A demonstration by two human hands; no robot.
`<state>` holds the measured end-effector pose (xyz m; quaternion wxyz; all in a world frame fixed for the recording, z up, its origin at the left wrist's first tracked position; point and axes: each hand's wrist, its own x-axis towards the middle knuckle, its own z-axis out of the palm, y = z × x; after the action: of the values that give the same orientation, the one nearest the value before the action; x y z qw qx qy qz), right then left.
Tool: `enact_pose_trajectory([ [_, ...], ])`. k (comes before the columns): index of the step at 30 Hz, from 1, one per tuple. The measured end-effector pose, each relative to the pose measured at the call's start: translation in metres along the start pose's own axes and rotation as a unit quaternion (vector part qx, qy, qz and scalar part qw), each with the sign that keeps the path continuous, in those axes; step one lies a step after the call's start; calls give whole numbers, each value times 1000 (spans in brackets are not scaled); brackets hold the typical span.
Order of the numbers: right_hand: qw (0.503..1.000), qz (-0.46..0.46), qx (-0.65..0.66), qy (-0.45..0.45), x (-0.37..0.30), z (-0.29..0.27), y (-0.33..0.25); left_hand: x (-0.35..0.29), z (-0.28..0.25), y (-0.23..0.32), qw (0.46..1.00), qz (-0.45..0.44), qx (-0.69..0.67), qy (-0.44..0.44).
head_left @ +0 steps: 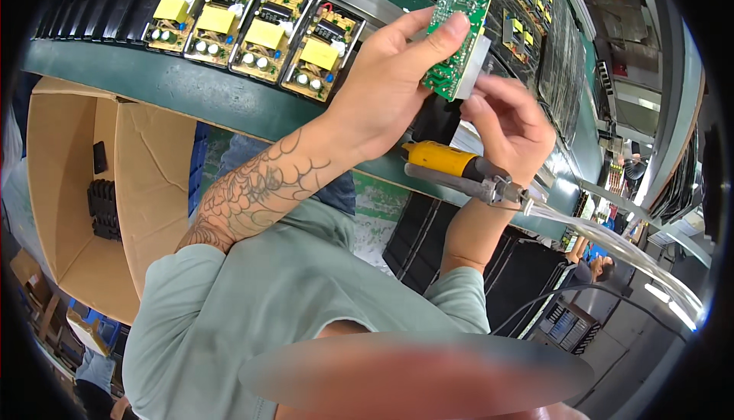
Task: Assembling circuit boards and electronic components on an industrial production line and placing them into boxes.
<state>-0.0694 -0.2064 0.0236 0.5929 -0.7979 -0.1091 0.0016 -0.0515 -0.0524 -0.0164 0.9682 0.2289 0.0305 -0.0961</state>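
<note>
My left hand (pixel 390 76) grips a green circuit board (pixel 459 41), thumb across its soldered face and fingers behind. A silver metal plate (pixel 475 66) runs along the board's right side. My right hand (pixel 516 118) is at the plate's lower end, thumb and fingertips drawn together; whatever they pinch is too small or hidden to make out. In front of my right wrist is a yellow and grey air-powered tool (pixel 451 164), with a clear hose (pixel 612 240) trailing right. My fingers are not wrapped around that tool.
Several black cases with boards and yellow transformers (pixel 264 35) line the bench (pixel 99 68) at left, beside a row of black cases (pixel 107 3). More boards (pixel 520 34) lie at the far right. An open cardboard box (pixel 157 160) stands below the bench, left of my arm.
</note>
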Motion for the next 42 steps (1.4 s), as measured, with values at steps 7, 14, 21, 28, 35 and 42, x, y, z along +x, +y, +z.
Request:
enact_pose_trajectory([
  [7, 998, -47, 33, 19, -6, 3, 5, -3, 2, -3, 989, -125, -46, -68],
  [14, 996, -78, 52, 2, -9, -4, 14, -3, 2, -8, 985, -143, -69, -72],
  [21, 915, 152, 364, -86, -20, -8, 30, -3, 10, -10, 995, -46, -69, -50],
  [28, 985, -32, 26, 166, -23, -9, -1, 2, 10, -5, 998, 35, -27, -33],
  [35, 996, 33, -55, 69, -22, -5, 2, 5, 14, -16, 997, 54, -4, -63],
  [42, 971, -99, -212, 48, -14, -3, 13, 10, 12, -22, 993, 105, 27, -37],
])
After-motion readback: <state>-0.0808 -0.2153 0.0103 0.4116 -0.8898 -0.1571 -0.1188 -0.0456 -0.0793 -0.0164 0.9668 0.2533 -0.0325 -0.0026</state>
